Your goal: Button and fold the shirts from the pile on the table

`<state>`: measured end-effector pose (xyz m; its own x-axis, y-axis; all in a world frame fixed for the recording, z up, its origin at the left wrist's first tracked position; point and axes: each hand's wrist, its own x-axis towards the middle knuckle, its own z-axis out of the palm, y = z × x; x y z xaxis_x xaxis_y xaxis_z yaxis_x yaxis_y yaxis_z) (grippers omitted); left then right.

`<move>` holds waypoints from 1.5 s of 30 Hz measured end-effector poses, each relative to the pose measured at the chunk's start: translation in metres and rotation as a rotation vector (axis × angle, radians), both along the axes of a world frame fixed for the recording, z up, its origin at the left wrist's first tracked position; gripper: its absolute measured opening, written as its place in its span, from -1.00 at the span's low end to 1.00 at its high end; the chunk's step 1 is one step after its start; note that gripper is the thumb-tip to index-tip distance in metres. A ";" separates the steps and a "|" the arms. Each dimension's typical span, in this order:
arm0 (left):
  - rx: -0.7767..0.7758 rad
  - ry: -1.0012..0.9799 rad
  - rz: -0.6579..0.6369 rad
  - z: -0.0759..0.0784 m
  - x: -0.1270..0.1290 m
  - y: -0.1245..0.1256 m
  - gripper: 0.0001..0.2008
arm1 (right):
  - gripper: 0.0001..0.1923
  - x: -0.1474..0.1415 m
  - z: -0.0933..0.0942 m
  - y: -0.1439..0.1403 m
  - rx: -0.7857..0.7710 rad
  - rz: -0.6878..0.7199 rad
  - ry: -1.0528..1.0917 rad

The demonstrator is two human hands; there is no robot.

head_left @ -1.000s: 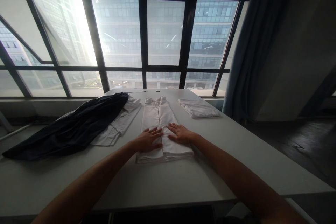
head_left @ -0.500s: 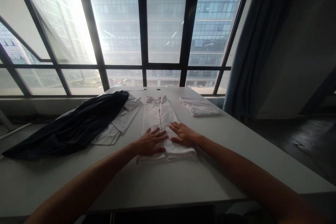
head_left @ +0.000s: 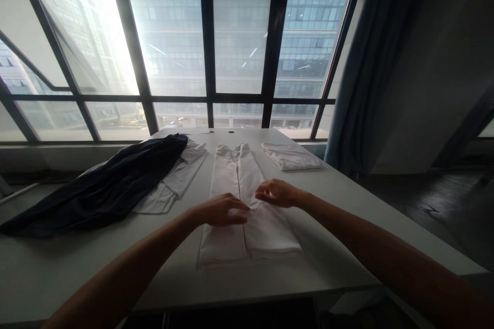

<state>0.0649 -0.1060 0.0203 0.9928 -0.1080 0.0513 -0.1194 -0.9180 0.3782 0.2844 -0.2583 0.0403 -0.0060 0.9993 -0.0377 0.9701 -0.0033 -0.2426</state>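
Fingers on both hands are curled narrow, tips down on the white shirt [head_left: 239, 205] mid-table, right along its center seam. Left hand [head_left: 219, 211] looks like it's pinching cloth; right hand [head_left: 276, 193] same-ish, but can't tell if either actually grips or just presses. Shirt's already folded lengthwise into a long strip, collar end toward the window [head_left: 239, 46]. I'd guess the crosswise fold is what's left, so approx halfway. One folded white piece [head_left: 291, 157] sits far right, dark garment [head_left: 104, 185] + another white shirt [head_left: 177, 180] unfolded on the left of the table [head_left: 347, 247].
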 end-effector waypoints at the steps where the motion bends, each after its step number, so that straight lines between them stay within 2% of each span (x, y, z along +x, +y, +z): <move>1: -0.026 -0.049 0.041 -0.001 0.003 0.004 -0.47 | -0.18 0.003 0.003 0.012 0.044 -0.055 0.010; 4: 0.079 -0.154 0.260 -0.013 0.012 0.019 -0.46 | -0.22 0.014 -0.006 0.050 0.160 -0.229 -0.036; 6: 0.182 -0.091 0.337 -0.024 0.014 0.026 -0.41 | -0.25 0.020 -0.020 0.071 0.154 -0.314 -0.098; 8: 0.221 -0.005 0.336 -0.029 0.012 0.029 -0.38 | -0.25 0.025 -0.031 0.085 0.102 -0.332 -0.136; 10: 0.217 -0.004 0.293 -0.027 0.008 0.032 -0.40 | -0.25 0.030 -0.033 0.093 0.049 -0.271 -0.140; 13: 0.112 -0.051 0.220 -0.015 0.007 0.042 -0.49 | -0.31 0.041 -0.016 0.100 -0.054 -0.179 -0.080; 16: 0.002 -0.093 0.251 -0.010 0.016 0.059 -0.49 | -0.39 0.050 -0.001 0.111 -0.049 -0.250 -0.077; 19: 0.142 -0.175 0.391 -0.021 0.029 0.075 -0.52 | -0.43 0.053 -0.009 0.125 0.080 -0.352 -0.164; 22: 0.258 -0.052 0.449 -0.032 0.037 0.085 -0.39 | -0.42 0.052 -0.028 0.138 0.045 -0.356 -0.170; 24: 0.282 0.036 0.432 -0.031 0.041 0.089 -0.38 | -0.42 0.054 -0.035 0.146 0.015 -0.344 -0.167; 26: 0.304 0.049 0.408 -0.023 0.046 0.094 -0.45 | -0.40 0.057 -0.038 0.154 0.033 -0.353 -0.178; 29: 0.325 0.000 0.425 -0.007 0.062 0.101 -0.56 | -0.38 0.064 -0.040 0.167 0.053 -0.362 -0.175; 32: 0.364 -0.099 0.451 -0.003 0.087 0.111 -0.59 | -0.39 0.074 -0.041 0.180 0.029 -0.296 -0.154; 35: 0.374 -0.178 0.455 -0.011 0.119 0.128 -0.59 | -0.40 0.088 -0.040 0.194 0.061 -0.245 -0.145; 40: 0.359 -0.136 0.554 -0.023 0.163 0.170 -0.53 | -0.32 0.104 -0.043 0.221 0.177 -0.334 -0.162; 42: 0.351 -0.091 0.574 -0.028 0.173 0.184 -0.52 | -0.29 0.109 -0.048 0.231 0.157 -0.337 -0.165; 45: 0.325 -0.053 0.580 -0.038 0.178 0.198 -0.45 | -0.28 0.118 -0.054 0.242 0.046 -0.306 -0.137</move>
